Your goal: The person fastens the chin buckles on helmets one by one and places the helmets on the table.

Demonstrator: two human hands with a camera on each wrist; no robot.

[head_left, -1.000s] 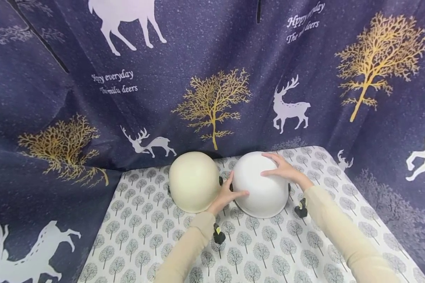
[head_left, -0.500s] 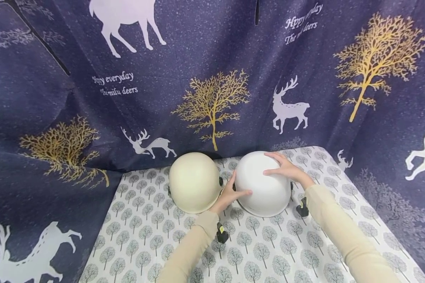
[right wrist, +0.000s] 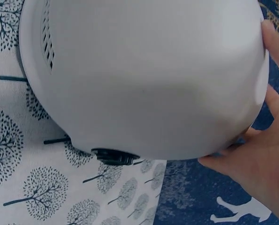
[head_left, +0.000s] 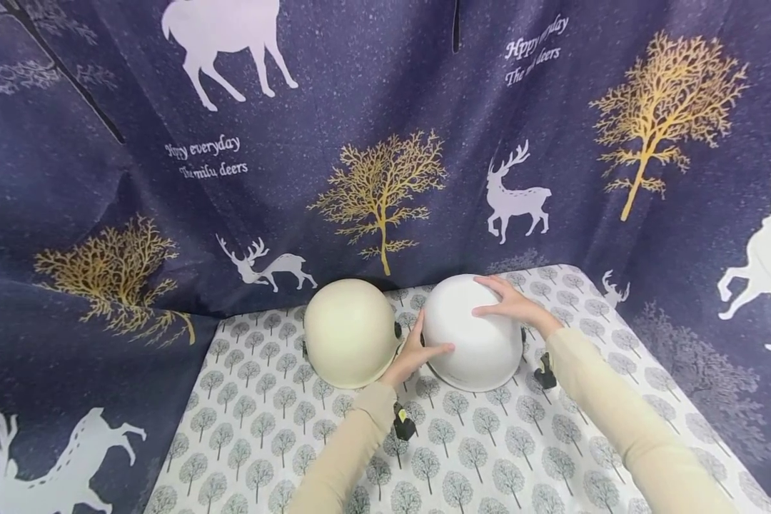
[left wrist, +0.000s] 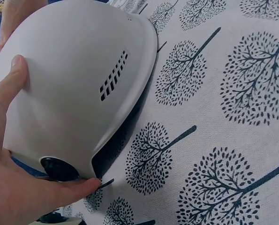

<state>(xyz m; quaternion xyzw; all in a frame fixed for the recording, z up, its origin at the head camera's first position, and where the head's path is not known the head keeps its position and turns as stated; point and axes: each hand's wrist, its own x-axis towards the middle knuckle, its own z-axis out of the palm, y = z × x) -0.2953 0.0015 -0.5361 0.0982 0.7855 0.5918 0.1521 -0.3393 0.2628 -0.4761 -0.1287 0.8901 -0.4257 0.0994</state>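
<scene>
A smooth white helmet [head_left: 465, 339] sits dome up toward the back of the patterned cloth. My left hand [head_left: 413, 355] holds its left side. In the left wrist view that thumb presses the shell while a finger reaches along the lower edge, by a black round side fitting [left wrist: 59, 168]. Slotted vents [left wrist: 114, 75] show above the rim. My right hand [head_left: 512, 307] grips the upper right of the dome with thumb and fingers spread; the right wrist view shows them at the shell's edge, some fingertips hidden behind it. A cream helmet [head_left: 349, 332] stands just left of the white one.
White cloth printed with grey trees [head_left: 257, 428] covers the table. Close behind both helmets hangs a dark blue curtain [head_left: 417, 235] with deer and gold trees, which also closes in the left and right sides. Black camera mounts [head_left: 403, 422] ride at my wrists.
The white helmet has shifted very slightly right and back relative to the cream one, with both hands staying on it. The head view has turned a little. The cream helmet stays in place.
</scene>
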